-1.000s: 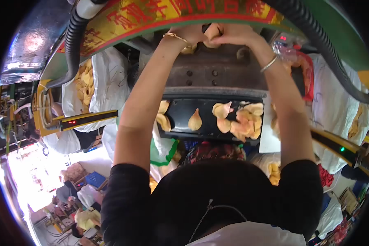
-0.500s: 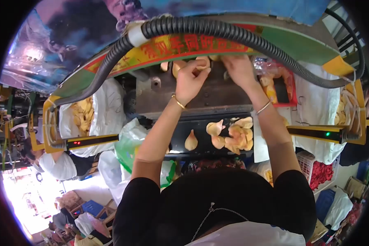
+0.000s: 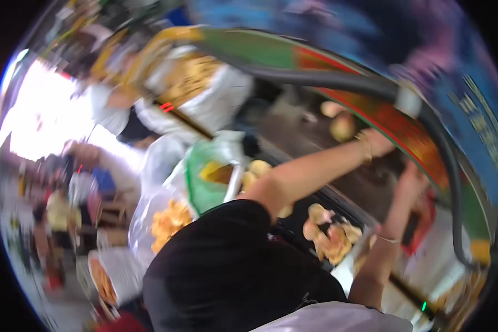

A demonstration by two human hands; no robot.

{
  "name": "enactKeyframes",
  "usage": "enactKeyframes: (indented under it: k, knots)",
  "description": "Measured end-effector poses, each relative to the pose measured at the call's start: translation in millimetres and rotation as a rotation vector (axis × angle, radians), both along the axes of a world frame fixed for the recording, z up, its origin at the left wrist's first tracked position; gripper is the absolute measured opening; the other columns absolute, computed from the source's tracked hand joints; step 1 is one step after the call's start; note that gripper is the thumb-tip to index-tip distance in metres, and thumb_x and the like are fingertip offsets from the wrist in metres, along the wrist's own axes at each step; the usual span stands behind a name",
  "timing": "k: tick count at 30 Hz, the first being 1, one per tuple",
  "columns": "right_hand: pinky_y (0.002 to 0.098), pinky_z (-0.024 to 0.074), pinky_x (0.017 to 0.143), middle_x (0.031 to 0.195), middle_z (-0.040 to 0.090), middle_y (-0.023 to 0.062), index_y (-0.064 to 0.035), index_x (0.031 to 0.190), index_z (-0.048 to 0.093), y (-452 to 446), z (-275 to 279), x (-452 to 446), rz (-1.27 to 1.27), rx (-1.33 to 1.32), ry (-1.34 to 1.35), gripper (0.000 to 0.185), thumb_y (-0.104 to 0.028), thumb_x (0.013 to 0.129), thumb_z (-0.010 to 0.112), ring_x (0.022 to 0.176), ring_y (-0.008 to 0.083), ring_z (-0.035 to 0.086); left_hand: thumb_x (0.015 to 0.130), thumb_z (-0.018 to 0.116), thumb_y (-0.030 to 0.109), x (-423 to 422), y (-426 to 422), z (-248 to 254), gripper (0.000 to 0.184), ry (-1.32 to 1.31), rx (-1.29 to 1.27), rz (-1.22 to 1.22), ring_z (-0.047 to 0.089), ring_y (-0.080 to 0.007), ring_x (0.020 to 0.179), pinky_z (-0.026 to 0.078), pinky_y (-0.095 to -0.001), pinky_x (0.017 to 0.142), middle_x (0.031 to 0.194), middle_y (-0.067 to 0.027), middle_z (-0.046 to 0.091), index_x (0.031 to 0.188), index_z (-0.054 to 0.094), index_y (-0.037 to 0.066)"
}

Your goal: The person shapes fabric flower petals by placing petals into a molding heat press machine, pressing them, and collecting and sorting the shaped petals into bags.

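My left hand (image 3: 380, 143), with a gold bangle at the wrist, reaches under the edge of a red and green panel (image 3: 379, 108). My right hand (image 3: 412, 181) is to its lower right, also near that panel; a silver bangle circles the wrist. Motion smears both hands, and their fingers are blurred or partly covered, so any hold is unclear. Close to my left hand is a rounded tan piece (image 3: 343, 126) on the dark metal block (image 3: 299, 130). More tan, petal-like pieces (image 3: 337, 242) lie heaped on the black surface nearer my body.
A dark ribbed hose (image 3: 451, 146) arches over the panel. White sacks (image 3: 227, 91) and a green-white bag (image 3: 205, 174) stand at left, with tan pieces in or near them. Something red (image 3: 423, 224) lies beside my right forearm. Other people (image 3: 83, 191) sit far left.
The view has swung and tilted, so the panel now slopes down to the right and more of the left side shows. Both hands remain near the panel, now blurred.
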State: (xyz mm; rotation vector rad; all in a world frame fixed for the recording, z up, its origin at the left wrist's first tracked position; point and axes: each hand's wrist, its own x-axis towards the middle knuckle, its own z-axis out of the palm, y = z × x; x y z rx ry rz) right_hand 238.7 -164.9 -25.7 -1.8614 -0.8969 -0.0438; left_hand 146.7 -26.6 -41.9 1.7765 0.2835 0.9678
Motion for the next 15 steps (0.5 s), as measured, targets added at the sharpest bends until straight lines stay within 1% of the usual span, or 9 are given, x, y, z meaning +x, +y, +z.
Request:
enactKeyframes:
  k: [1,3,4,7,11,12,13,14,15]
  knots:
    - [0.0374,0.0455,0.089,0.115,0.061,0.0105,-0.0009,0.112,0.062,30.5,5.1,1.9,0.104,0.035,0.025,0.027,-0.018,0.093,0.054,0.106,0.0211,0.057,0.088,0.053,0.021,-18.9,-4.9,32.4,0.026,-0.093,-0.297,-0.116,0.059,-0.0299,0.102,0.046,-0.0403,0.088,0.104,-0.0155,0.063,0.106,0.061,0.005]
    - [0.0404,0.0380,0.104,0.134,0.049,0.0147,-0.0040,0.135,0.043,75.3,22.6,-3.5,0.433,0.670,0.991,0.047,-0.022,0.092,0.053,0.123,0.0278,0.047,0.080,0.060,0.014,-48.6,-13.0,79.1,0.023,-0.169,-0.041,0.228,0.059,-0.0284,0.104,0.047,-0.0408,0.084,0.101,-0.0150,0.065,0.101,0.063,0.003]
    - [0.0404,0.0380,0.104,0.134,0.049,0.0147,-0.0040,0.135,0.043,87.1,25.9,-8.4,0.471,0.670,1.009,0.047,-0.022,0.092,0.053,0.123,0.0278,0.047,0.080,0.060,0.014,-59.0,-7.7,84.5,0.023,-0.165,-0.021,0.263,0.059,-0.0284,0.104,0.047,-0.0408,0.084,0.101,-0.0150,0.065,0.101,0.063,0.003]
    - [0.0391,0.0367,0.105,0.134,0.049,0.0137,-0.0033,0.135,0.043,102.5,32.0,-13.6,0.519,0.629,0.904,0.046,-0.021,0.093,0.054,0.123,0.0273,0.047,0.072,0.065,0.017,-70.0,3.3,91.3,0.028,0.395,0.312,0.367,0.061,-0.0252,0.102,0.048,-0.0401,0.080,0.096,-0.0133,0.066,0.097,0.065,0.004]
    - [0.0375,0.0349,0.106,0.134,0.049,0.0124,-0.0024,0.134,0.043,103.3,31.2,-18.5,0.529,0.541,0.741,0.045,-0.020,0.094,0.054,0.123,0.0268,0.046,0.066,0.067,0.025,-60.5,45.6,18.7,0.030,0.543,0.294,0.143,0.063,-0.0275,0.096,0.049,-0.0436,0.075,0.094,-0.0138,0.067,0.090,0.068,0.009]
    - [0.0382,0.0356,0.105,0.132,0.050,0.0114,-0.0026,0.132,0.046,103.2,14.8,-3.6,0.632,0.511,0.728,0.045,-0.023,0.093,0.055,0.121,0.0252,0.048,0.066,0.067,0.025,-63.8,55.4,-2.1,0.030,0.515,0.268,0.090,0.063,-0.0275,0.096,0.049,-0.0436,0.075,0.094,-0.0138,0.067,0.090,0.068,0.009]
    - [0.0389,0.0363,0.105,0.131,0.052,0.0104,-0.0028,0.130,0.048,106.3,4.3,17.9,0.705,0.479,0.703,0.044,-0.025,0.093,0.055,0.119,0.0236,0.049,0.066,0.066,0.031,-64.8,75.1,-20.4,0.027,0.405,0.203,-0.016,0.064,-0.0296,0.086,0.050,-0.0437,0.070,0.086,-0.0140,0.067,0.084,0.068,0.012]
    - [0.0383,0.0370,0.104,0.130,0.053,0.0095,-0.0032,0.129,0.050,97.7,27.0,-14.9,0.493,0.563,0.764,0.042,-0.023,0.092,0.057,0.120,0.0225,0.049,0.066,0.064,0.038,-57.8,66.3,-28.5,0.026,0.297,0.134,-0.144,0.065,-0.0316,0.076,0.051,-0.0437,0.064,0.078,-0.0142,0.067,0.078,0.069,0.015]
    - [0.0392,0.0334,0.106,0.131,0.052,0.0124,-0.0043,0.130,0.048,103.1,5.3,8.8,0.422,0.388,0.210,0.048,-0.029,0.090,0.057,0.123,0.0253,0.045,0.070,0.063,0.038,-96.1,8.4,38.9,0.026,0.370,0.442,0.343,0.066,-0.0296,0.068,0.051,-0.0410,0.062,0.069,-0.0119,0.066,0.076,0.067,0.014]
